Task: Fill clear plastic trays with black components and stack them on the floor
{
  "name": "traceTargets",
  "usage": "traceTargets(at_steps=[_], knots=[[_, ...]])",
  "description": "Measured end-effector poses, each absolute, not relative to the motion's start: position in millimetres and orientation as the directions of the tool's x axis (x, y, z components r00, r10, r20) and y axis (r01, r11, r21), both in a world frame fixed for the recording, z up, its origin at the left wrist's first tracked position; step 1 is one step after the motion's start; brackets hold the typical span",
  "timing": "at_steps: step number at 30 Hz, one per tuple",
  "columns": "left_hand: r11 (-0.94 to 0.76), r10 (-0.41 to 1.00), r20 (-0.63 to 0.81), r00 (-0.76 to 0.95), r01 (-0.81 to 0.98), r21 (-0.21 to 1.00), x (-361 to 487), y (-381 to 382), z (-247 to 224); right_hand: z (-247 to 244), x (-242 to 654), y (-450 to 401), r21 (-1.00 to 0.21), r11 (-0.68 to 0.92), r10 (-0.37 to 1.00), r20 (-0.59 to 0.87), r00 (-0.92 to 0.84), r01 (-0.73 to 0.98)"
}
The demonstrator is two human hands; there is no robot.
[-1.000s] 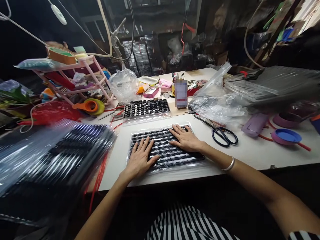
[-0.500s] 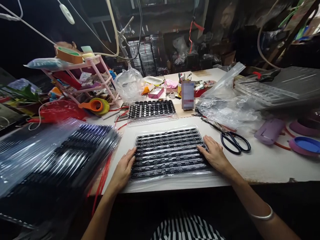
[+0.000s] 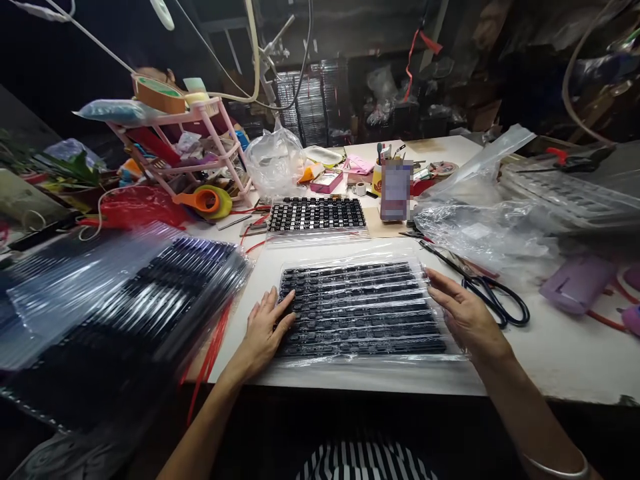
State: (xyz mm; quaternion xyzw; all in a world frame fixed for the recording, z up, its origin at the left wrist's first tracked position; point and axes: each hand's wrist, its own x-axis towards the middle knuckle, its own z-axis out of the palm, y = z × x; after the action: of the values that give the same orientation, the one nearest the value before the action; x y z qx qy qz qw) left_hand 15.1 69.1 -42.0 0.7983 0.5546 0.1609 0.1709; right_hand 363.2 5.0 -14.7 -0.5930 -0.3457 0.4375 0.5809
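Observation:
A clear plastic tray (image 3: 361, 310) holding several rows of black strips lies flat on the white table in front of me. My left hand (image 3: 265, 330) rests at its left edge, fingers spread, with the thumb and a fingertip over the tray's border. At the opposite edge, my right hand (image 3: 463, 313) has the tray's clear rim between thumb and fingers; some fingertips are hidden behind it. Glare streaks the plastic over the strips. Beyond it lies a second clear tray (image 3: 317, 215) filled with small black and silver parts.
A stack of filled clear trays (image 3: 150, 300) stands at left, beside red wires (image 3: 213, 343). Black-handled scissors (image 3: 495, 297) lie at right, near crumpled plastic bags (image 3: 480, 223). A phone (image 3: 396, 190) stands at the back; a pink rack (image 3: 200, 143) rises behind the stack. Another person is partly visible behind it.
My view has swung left, so the scene sits further right. My left hand has spread its fingers onto the tray's border; my right hand has shifted to its outer right rim.

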Motion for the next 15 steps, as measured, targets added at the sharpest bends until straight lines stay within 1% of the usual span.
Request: traceTargets(at_steps=[1, 2, 3, 4, 5, 6, 7, 9, 10, 12, 14, 15], knots=[[-0.303, 0.945, 0.056, 0.322, 0.802, 0.515, 14, 70, -41, -12, 362, 4, -0.989, -0.057, 0.934, -0.102, 0.343, -0.139], [-0.264, 0.954, 0.05, 0.296, 0.749, 0.608, 12, 71, -40, -9, 360, 4, -0.983, -0.036, 0.953, -0.089, 0.291, -0.182], [-0.209, 0.967, 0.05, 0.251, 0.659, 0.723, 9, 73, -39, -6, 359, 4, -0.974, -0.022, 0.97, -0.076, 0.232, -0.226], [-0.14, 0.983, 0.052, 0.178, 0.528, 0.838, 5, 76, -38, -4, 358, 4, -0.964, -0.015, 0.983, -0.064, 0.175, -0.267], [-0.073, 0.995, 0.043, 0.088, 0.375, 0.924, 0, 78, -37, -3, 357, 5, -0.954, -0.008, 0.989, -0.052, 0.138, -0.3], [-0.027, 1.0, 0.028, -0.004, 0.234, 0.972, -4, 81, -36, -2, 357, 7, -0.946, 0.003, 0.991, -0.04, 0.126, -0.324], [-0.002, 0.996, 0.014, -0.088, 0.13, 0.992, -9, 83, -35, -1, 358, 10, -0.939, 0.021, 0.99, -0.028, 0.139, -0.342], [0.012, 0.982, -0.003, -0.189, 0.047, 0.999, -16, 85, -32, -1, 364, 17, -0.931, 0.061, 0.98, -0.012, 0.197, -0.36], [0.009, 0.978, 0.003, -0.211, 0.054, 0.999, -17, 84, -30, -2, 368, 21, -0.928, 0.076, 0.972, -0.013, 0.236, -0.364], [-0.035, 0.977, 0.065, -0.202, 0.147, 0.989, -15, 82, -23, -4, 380, 28, -0.923, 0.089, 0.947, -0.038, 0.318, -0.375], [-0.148, 0.975, 0.196, -0.106, 0.35, 0.925, -6, 79, -16, -9, 394, 32, -0.92, 0.09, 0.92, -0.07, 0.387, -0.381], [-0.23, 0.962, 0.271, -0.02, 0.466, 0.854, 1, 79, -12, -11, 401, 33, -0.923, 0.092, 0.908, -0.077, 0.411, -0.374]])
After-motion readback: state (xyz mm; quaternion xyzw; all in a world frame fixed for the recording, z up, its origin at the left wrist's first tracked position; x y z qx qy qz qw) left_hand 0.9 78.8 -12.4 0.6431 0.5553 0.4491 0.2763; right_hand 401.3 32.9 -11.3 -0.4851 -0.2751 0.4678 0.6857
